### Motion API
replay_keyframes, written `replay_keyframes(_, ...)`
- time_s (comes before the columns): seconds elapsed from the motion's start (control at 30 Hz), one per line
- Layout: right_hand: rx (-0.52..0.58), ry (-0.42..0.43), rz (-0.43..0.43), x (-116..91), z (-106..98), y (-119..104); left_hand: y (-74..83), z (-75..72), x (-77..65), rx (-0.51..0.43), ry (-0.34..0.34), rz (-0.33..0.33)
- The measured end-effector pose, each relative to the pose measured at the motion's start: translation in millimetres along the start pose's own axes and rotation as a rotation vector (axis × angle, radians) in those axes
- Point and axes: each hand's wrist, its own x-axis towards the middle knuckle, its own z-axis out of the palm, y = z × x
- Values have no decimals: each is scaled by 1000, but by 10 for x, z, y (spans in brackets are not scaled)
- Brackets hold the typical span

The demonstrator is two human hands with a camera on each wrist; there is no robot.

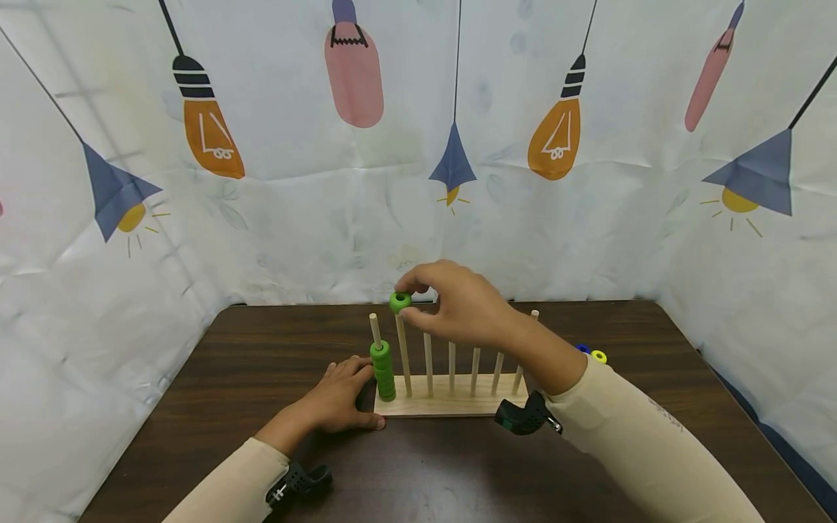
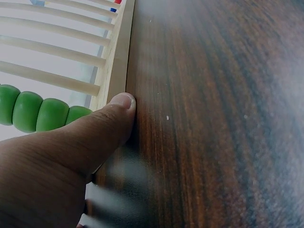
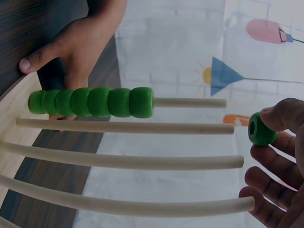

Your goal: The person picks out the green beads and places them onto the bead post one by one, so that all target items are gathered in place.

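Observation:
A wooden peg rack (image 1: pixel 445 405) with a row of upright pegs stands on the dark table. Its leftmost peg carries a stack of several green beads (image 1: pixel 383 374), and the peg's tip is bare. Between thumb and fingertips, my right hand (image 1: pixel 467 305) pinches one green bead (image 3: pixel 262 129) just beyond the tip of the second peg (image 3: pixel 142 126), hole facing the peg with a small gap between. My left hand (image 1: pixel 340 396) holds the rack's left end, its thumb (image 2: pixel 121 107) against the front edge and its fingers behind the green stack, partly hidden.
Right of the rack, partly behind my right forearm, lie a blue bead (image 1: pixel 583 349) and a yellow bead (image 1: pixel 598 357). A white printed cloth (image 1: pixel 392 218) hangs behind the table (image 1: pixel 418 479). The other pegs stand bare.

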Motion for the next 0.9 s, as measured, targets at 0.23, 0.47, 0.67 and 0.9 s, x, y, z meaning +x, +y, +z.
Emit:
replay_keyframes(0.23,-24,-23,-10,50,51,-32,-10,3,0,0,-1,4)
replay_keyframes(0.47,-32,-49,-19,97,101,-66,-2,-7,1,-15,0,9)
replay_keyframes(0.67,-17,-39,-32,121,154,-83,-8,0,3,-8,-3,9)
replay_keyframes(0.9,-19,-45,-31,136,200,-105,-18,7,7,-9,-6,7)
